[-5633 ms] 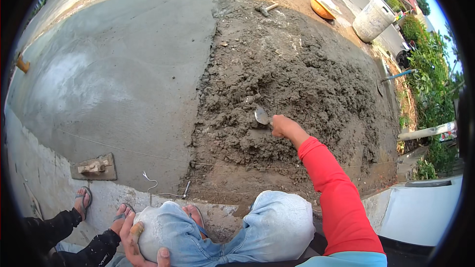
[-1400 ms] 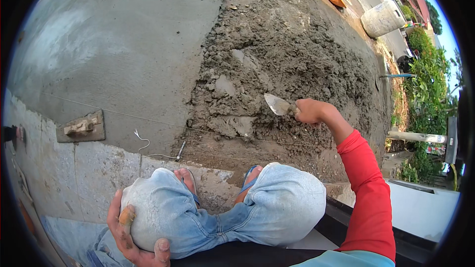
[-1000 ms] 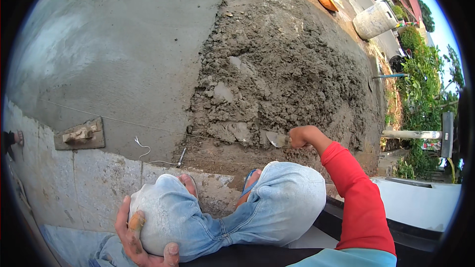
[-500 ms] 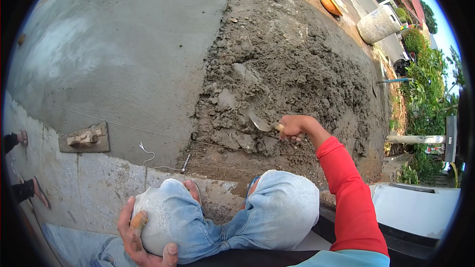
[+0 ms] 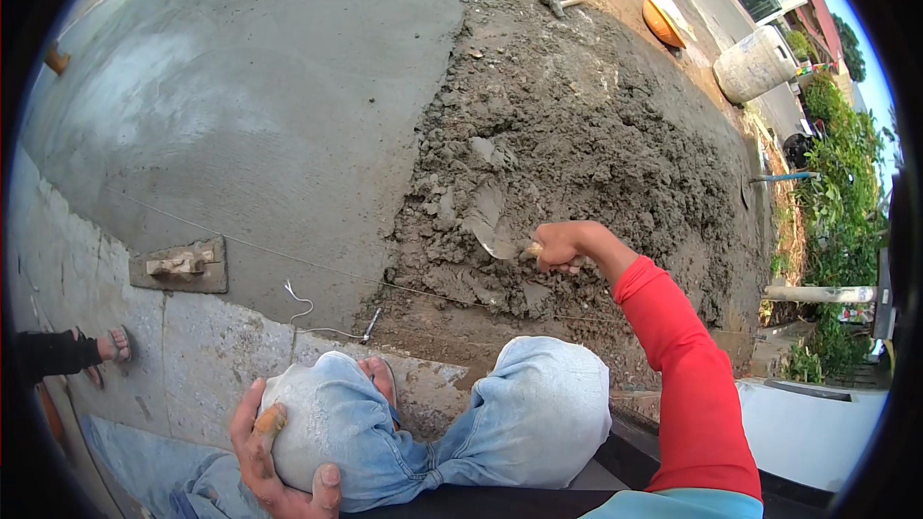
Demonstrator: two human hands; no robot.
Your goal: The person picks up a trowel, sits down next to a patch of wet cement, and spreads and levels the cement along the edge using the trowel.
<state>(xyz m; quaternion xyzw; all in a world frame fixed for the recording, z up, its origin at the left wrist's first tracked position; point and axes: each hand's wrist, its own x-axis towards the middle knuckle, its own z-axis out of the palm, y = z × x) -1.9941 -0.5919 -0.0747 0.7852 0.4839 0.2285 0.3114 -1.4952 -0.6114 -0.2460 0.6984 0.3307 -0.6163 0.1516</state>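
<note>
Grey metal trowel with a pale handle [image 5: 497, 246], and it's right down on the rough, dark-grey wet concrete [image 5: 615, 154], the right hand [image 5: 560, 245] wrapped firmly round that handle! Just to the left spreads the smooth, pale-grey concrete slab [image 5: 260, 125], a flat grey float with a block grip [image 5: 180, 266] at its near edge, while the left hand [image 5: 267, 461] rests, fingers spread, over a faded blue denim knee [image 5: 327, 413].

Bright outdoor daylight, pale sheen on smooth concrete [image 5: 255, 120] – fisheye-bent edges, dark rounded corners
</note>
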